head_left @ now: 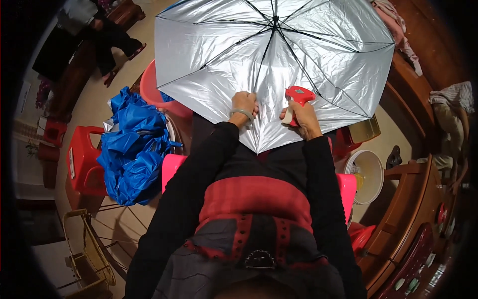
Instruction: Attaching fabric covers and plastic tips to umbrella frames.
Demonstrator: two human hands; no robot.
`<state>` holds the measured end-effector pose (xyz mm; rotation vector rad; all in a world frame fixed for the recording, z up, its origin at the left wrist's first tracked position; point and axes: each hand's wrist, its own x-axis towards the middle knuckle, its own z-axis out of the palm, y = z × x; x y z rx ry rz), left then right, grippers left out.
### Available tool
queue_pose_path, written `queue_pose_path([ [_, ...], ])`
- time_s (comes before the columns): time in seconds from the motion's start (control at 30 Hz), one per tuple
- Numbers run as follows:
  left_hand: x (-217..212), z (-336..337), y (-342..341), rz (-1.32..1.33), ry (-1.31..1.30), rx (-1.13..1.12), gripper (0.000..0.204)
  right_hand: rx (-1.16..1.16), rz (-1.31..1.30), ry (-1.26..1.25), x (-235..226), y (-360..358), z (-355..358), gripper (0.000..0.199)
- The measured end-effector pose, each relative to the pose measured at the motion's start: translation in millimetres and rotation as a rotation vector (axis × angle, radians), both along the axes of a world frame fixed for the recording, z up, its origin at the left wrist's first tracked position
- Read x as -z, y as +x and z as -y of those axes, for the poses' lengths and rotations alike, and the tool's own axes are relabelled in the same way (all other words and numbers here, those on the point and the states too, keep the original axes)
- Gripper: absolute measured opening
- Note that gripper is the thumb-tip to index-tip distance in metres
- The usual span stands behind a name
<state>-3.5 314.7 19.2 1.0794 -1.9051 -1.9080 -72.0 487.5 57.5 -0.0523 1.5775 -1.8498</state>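
An opened umbrella [209,55] lies over my lap with its silver lining up. Its black ribs meet at a hub near the top of the view. My left hand [244,103], with a pale bangle at the wrist, is closed on the umbrella's fabric near a rib, close to its near edge. Just right of it, my right hand [305,118] grips a red-and-white pistol-shaped hand tool [299,93], held over the lining. The tool's front end is not clear, so I cannot tell whether it touches the fabric.
Folded blue umbrellas [132,149] are heaped at my left, beside a red plastic stool [84,159] and a pink basin [149,84]. A white bucket [371,179] and wooden furniture [398,224] stand at my right. Another person's legs [112,50] show at far left.
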Motion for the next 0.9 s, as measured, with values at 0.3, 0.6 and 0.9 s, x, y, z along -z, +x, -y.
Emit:
queue_pose_path([
  [0.3, 4.1, -1.6, 9.1, -0.023, -0.058, 0.123, 0.021, -0.095, 0.109, -0.107, 8.2, 25.9, 31.1, 0.013],
  [0.6, 13.4, -1.5, 10.6, -0.088, -0.018, 0.113, 0.022, -0.104, 0.106, 0.004, 7.7, 37.8, 38.9, 0.013],
  [0.9, 12.4, 0.7, 8.3, -0.093, -0.047, 0.264, 0.023, -0.199, 0.433, -0.173, 7.8, 25.8, 24.5, 0.02],
])
